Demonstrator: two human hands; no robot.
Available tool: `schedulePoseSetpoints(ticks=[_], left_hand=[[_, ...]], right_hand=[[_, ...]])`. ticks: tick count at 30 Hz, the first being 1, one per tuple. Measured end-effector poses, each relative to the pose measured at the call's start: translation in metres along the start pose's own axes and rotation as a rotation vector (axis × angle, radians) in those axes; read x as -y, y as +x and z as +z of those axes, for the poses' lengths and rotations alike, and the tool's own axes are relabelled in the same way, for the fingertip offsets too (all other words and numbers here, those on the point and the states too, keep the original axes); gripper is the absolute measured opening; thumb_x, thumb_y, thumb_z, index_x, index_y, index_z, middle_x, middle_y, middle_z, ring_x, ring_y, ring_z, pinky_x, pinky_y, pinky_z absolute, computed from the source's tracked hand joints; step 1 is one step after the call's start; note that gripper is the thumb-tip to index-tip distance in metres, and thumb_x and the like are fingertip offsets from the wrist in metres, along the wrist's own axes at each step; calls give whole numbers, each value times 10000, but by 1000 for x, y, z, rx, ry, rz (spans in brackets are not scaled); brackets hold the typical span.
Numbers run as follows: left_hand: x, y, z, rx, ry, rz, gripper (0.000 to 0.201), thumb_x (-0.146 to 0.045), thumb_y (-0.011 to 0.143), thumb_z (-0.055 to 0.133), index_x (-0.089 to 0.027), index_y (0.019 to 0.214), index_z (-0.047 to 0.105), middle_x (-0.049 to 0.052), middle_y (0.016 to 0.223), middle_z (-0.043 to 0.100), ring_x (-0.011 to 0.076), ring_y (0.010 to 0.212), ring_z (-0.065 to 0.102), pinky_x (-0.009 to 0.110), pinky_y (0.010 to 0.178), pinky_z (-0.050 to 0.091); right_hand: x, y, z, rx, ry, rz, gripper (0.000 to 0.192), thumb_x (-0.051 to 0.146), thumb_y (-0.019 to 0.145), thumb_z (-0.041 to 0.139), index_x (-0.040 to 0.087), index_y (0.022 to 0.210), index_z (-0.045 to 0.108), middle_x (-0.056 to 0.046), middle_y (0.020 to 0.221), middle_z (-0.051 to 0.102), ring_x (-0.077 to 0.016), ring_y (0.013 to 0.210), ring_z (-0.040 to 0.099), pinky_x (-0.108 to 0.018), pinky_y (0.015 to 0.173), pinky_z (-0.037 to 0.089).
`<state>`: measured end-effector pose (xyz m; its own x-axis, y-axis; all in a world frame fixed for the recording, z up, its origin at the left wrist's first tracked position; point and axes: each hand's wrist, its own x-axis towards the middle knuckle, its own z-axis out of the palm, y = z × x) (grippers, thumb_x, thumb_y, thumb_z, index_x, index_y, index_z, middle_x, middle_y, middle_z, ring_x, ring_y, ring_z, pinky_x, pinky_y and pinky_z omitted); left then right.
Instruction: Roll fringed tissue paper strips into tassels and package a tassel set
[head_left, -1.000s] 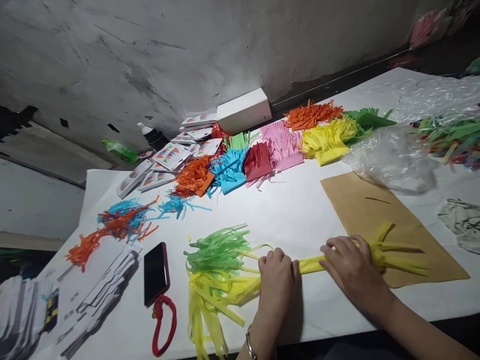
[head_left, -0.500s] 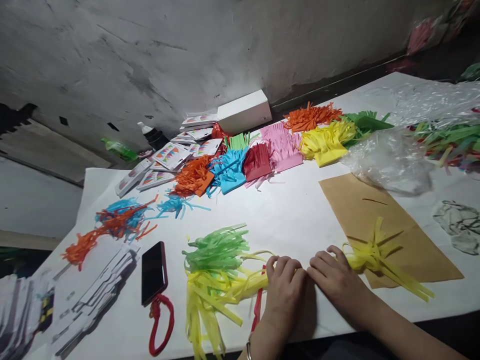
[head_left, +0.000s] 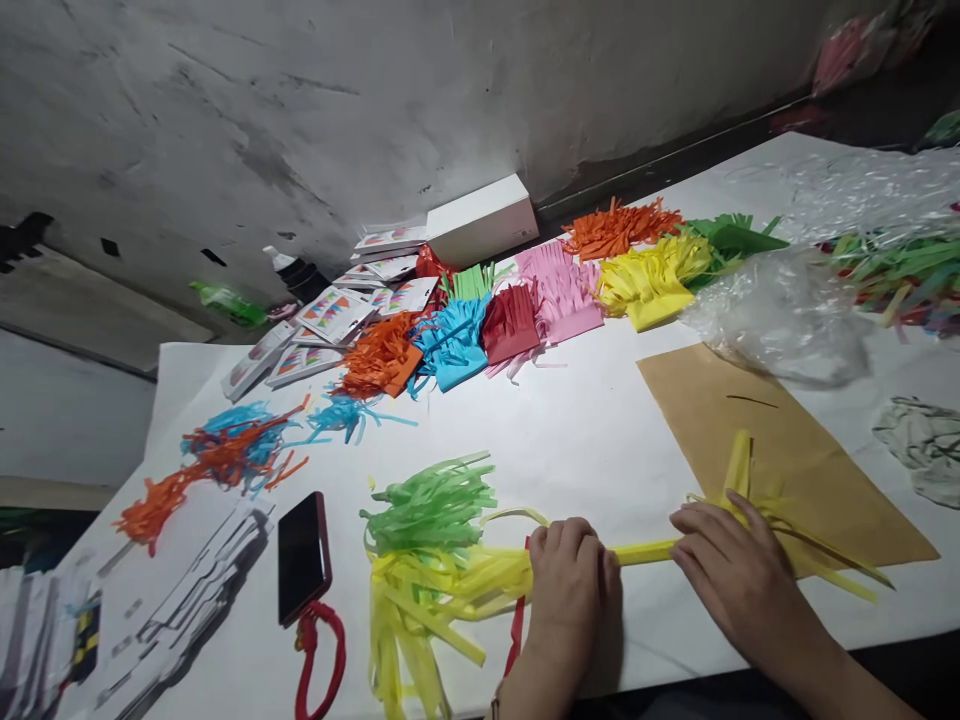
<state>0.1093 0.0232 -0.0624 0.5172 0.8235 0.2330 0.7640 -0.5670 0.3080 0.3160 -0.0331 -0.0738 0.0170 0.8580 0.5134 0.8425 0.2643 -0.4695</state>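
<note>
A yellow paper tassel (head_left: 645, 552) lies across the white table, its middle drawn into a narrow twisted band between my hands. My left hand (head_left: 566, 585) is closed on the band's left end, where fringe fans out beyond it. My right hand (head_left: 739, 560) curls over the other end with its fingers closed round it; loose strips stick out past the fingers. Parts of the band under both hands are hidden. Against the left yellow fringe lies a light green paper fringe (head_left: 431, 500). A red strip (head_left: 516, 635) lies just left of my left wrist.
Brown paper (head_left: 795, 440) lies under the right-hand strips. Fringed bundles, such as a dark red one (head_left: 511, 322), line the back beside a white box (head_left: 484, 220). A phone (head_left: 302, 555) with a red strap lies left, near stacked cards (head_left: 195, 590). Clear plastic (head_left: 780, 320) is at right.
My right hand has moved right, away from my left hand, and a straight yellow band now shows between them. My left hand has stayed nearly in place.
</note>
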Motion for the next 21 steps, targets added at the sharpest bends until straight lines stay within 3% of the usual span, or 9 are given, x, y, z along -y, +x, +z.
schedulePoseSetpoints(ticks=[5, 9, 12, 16, 21], left_hand=[[-3, 8, 5, 38, 101, -28, 133, -71, 846, 638, -189, 787, 621, 40, 887, 656, 239, 833, 571, 429, 813, 398], [-2, 10, 3, 42, 105, -27, 137, -78, 844, 655, -192, 777, 619, 40, 872, 654, 241, 832, 578, 428, 807, 406], [-1, 8, -4, 42, 9, -26, 121, -106, 840, 715, -199, 841, 637, 38, 936, 660, 232, 858, 587, 425, 832, 406], [1, 2, -10, 0, -83, 103, 229, -69, 839, 741, -246, 962, 662, 31, 1080, 658, 228, 959, 577, 460, 953, 373], [1, -1, -6, -45, -105, 167, 202, -39, 870, 708, -228, 927, 664, 17, 1008, 678, 210, 940, 565, 454, 985, 359]], right_hand=[[6, 6, 2, 14, -116, 78, 247, 222, 1037, 459, 195, 863, 632, -71, 1009, 716, -268, 1020, 645, -595, 1128, 270], [10, 5, 9, 87, -25, -116, 258, 114, 1017, 430, 209, 990, 668, -57, 959, 697, -238, 1008, 608, -520, 1104, 286], [11, 8, 12, 173, 30, -187, 315, 66, 1006, 391, 198, 882, 649, -25, 782, 631, -200, 818, 564, -447, 978, 340], [9, 12, 10, 160, 75, -159, 287, 115, 1027, 411, 198, 863, 631, -16, 791, 622, -190, 777, 544, -419, 904, 336], [18, 13, 15, 156, 116, -176, 291, 147, 1051, 391, 212, 952, 657, -17, 836, 647, -192, 813, 564, -427, 939, 318]])
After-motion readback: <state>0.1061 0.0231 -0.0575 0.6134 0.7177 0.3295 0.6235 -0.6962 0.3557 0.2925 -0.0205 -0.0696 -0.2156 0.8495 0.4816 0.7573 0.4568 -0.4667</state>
